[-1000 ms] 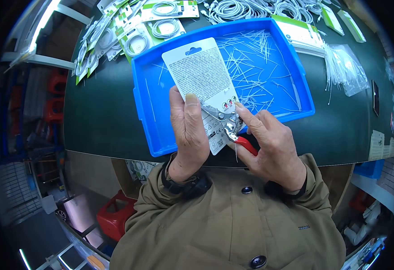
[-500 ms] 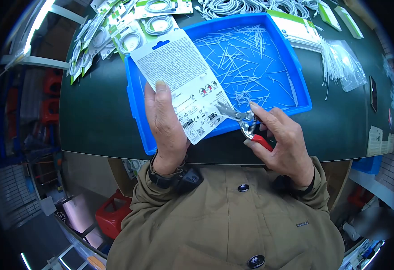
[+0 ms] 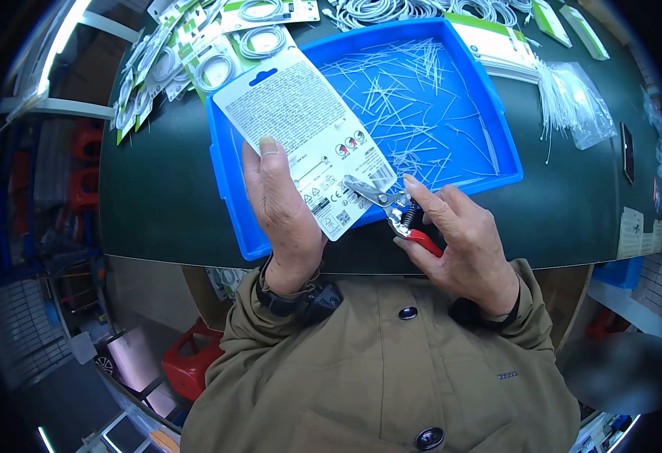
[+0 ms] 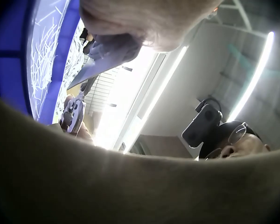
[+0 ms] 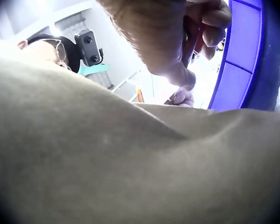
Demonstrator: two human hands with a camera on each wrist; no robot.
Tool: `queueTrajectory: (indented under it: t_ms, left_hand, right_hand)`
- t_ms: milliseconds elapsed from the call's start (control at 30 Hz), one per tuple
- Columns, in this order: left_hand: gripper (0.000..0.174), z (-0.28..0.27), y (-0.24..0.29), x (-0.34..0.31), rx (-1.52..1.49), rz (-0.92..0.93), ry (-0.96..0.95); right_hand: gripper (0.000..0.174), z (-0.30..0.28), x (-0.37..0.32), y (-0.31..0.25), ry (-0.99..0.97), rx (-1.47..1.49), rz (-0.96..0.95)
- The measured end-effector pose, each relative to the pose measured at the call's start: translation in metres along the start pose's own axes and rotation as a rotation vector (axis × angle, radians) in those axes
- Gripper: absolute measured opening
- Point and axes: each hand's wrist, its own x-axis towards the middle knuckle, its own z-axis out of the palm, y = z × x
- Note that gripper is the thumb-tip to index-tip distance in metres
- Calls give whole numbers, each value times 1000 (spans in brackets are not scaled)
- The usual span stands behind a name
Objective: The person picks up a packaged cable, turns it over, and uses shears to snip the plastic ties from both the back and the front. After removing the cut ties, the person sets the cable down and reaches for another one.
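Note:
A white printed card (image 3: 285, 113) with a hanging hole at its top tilts over the left part of the blue tray. My left hand (image 3: 282, 208) grips its lower left edge, thumb on the printed face, the other fingers hidden behind. My right hand (image 3: 463, 234) holds cutters with red handles (image 3: 424, 241) near the card's lower right edge. The metal blades (image 3: 368, 190) lie over the card's lower part; whether they touch it cannot be told. In the left wrist view the cutters (image 4: 74, 114) show beyond the card's edge.
The blue tray (image 3: 233, 196) holds many loose thin white strips. Behind it lie packaged cables (image 3: 214, 69), coiled cables (image 3: 384, 10) and a stack of cards (image 3: 497, 57). At the right are bundled white ties (image 3: 556, 106), a clear plastic bag (image 3: 591, 113) and a dark flat object (image 3: 628, 153).
The card and left hand have moved left, showing more of the card's lower print. The cutters went right with the card's edge, then came back left over its lower part.

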Motion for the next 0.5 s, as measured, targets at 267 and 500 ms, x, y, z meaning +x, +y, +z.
queueTrajectory:
  t_ms: [267,500]
  left_hand:
    - [42,1,1,2,-10,0,-37]
    - [38,-19,-8,4,-29,18,-133]
  right_hand:
    - [77,12,-6,3,60,65,-2]
    - [76,14,-12,5,16,148,18]
